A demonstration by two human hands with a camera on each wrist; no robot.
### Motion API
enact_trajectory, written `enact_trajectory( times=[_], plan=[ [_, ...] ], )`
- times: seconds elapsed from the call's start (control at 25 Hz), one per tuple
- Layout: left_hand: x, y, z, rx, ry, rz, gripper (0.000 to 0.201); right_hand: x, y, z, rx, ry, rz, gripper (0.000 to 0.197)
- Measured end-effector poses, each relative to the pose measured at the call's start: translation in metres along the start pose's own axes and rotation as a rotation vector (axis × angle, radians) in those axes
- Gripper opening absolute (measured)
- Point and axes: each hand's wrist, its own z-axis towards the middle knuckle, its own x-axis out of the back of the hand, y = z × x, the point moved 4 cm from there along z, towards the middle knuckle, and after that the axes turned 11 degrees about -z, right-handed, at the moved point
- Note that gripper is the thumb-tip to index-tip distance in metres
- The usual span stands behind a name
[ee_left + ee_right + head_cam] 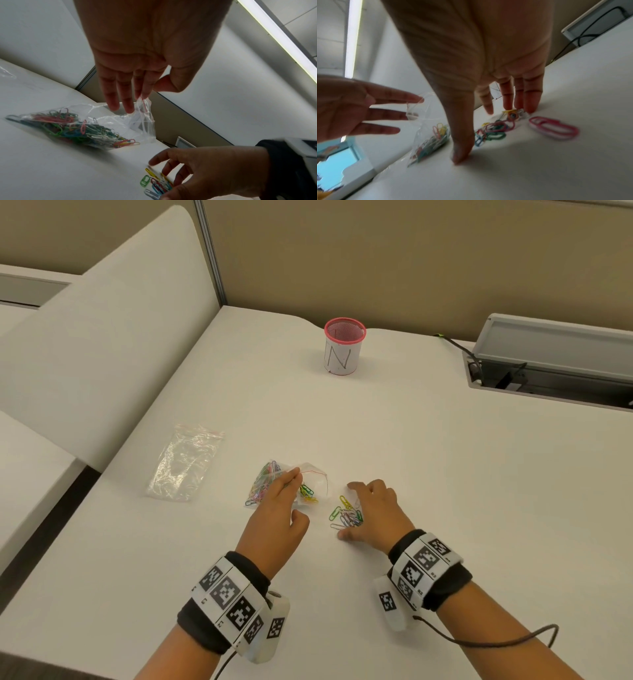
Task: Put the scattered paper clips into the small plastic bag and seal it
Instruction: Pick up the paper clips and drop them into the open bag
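Observation:
The small plastic bag (274, 486) lies on the white table (445, 474), partly filled with colourful paper clips. My left hand (291, 479) holds the bag's red-lined mouth up off the table at the tips of its straight index and middle fingers (145, 93), with the thumb apart. To the right, a small heap of loose paper clips (344, 517) sits under my right hand (352, 498). That hand is spread, and its thumb (460, 155) and fingertips (530, 106) touch the table around the clips (493, 129). A pink clip (553, 128) lies just beside the heap.
A second, empty clear bag (185, 463) lies to the left near the table's edge. A pink mesh cup (344, 347) marked "N" stands at the back. At the back right is an open cable tray (548, 361). A white partition (102, 337) rises on the left.

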Motion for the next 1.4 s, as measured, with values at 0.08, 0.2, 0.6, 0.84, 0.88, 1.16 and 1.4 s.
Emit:
enact_trajectory(
  times=[0.08, 0.2, 0.6, 0.84, 0.88, 1.16, 1.4],
  plan=[
    [-0.001, 0.0, 0.0, 0.001, -0.003, 0.007, 0.053, -0.002, -0.005, -0.001, 0.052, 0.014, -0.013, 0.054],
    [-0.003, 0.001, 0.0, 0.001, -0.013, 0.001, 0.053, -0.004, -0.009, 0.0, 0.115, 0.098, -0.021, 0.023],
    [-0.001, -0.002, -0.005, 0.007, -0.01, -0.005, 0.053, 0.016, 0.039, 0.007, -0.141, 0.1, 0.635, 0.014],
    [-0.003, 0.004, -0.002, -0.002, -0.014, 0.015, 0.052, 0.042, -0.018, 0.0, 0.025, 0.009, 0.817, 0.016],
    [-0.003, 0.006, -0.001, -0.002, -0.009, 0.012, 0.053, 0.043, -0.03, 0.002, 0.041, 0.019, 0.782, 0.017],
    [0.005, 0.009, 0.0, 0.0, 0.051, 0.001, 0.055, 0.055, -0.072, 0.007, 0.19, 0.061, 0.449, 0.034],
    [0.006, 0.002, -0.002, 0.021, 0.048, -0.03, 0.053, 0.053, 0.009, -0.019, 0.046, 0.11, 0.352, 0.028]
  ],
)
